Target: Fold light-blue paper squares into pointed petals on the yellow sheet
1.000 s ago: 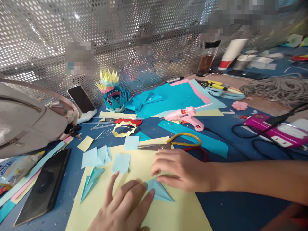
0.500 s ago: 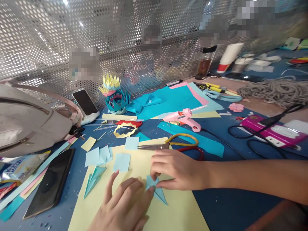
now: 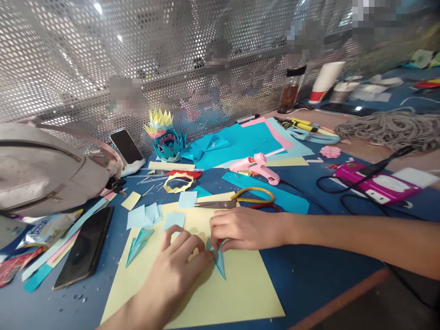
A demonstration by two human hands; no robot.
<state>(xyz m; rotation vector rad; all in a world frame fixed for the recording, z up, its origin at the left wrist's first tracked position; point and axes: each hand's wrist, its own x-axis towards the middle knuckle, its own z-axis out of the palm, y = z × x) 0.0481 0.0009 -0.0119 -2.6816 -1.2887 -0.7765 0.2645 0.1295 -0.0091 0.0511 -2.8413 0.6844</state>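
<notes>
Both hands meet at a small light-blue folded paper [image 3: 219, 263] on a pale yellow sheet [image 3: 233, 298]. My right hand [image 3: 245, 229] pinches its upper part between thumb and fingers. From the left, my left hand [image 3: 182, 266] reaches in with bent fingers, and its fingertips press on the paper's left edge. The paper's lower end tapers to a point. To the left lies another folded blue piece [image 3: 139, 246], close to several loose light-blue squares [image 3: 137, 216]. One more square [image 3: 173, 221] sits just above my left hand.
Scissors [image 3: 237, 200] lie just beyond my right hand. Past them rests a pink glue gun [image 3: 255, 167] with a black cord. A dark phone [image 3: 85, 250] and a backpack [image 3: 44, 169] are at left. A layered paper flower [image 3: 167, 142] stands at the back; a purple power strip [image 3: 374, 183] is at right.
The view has shifted, showing more of the yellow sheet's lower edge. My left hand's raised index finger has curled down. The right hand still pinches the blue paper.
</notes>
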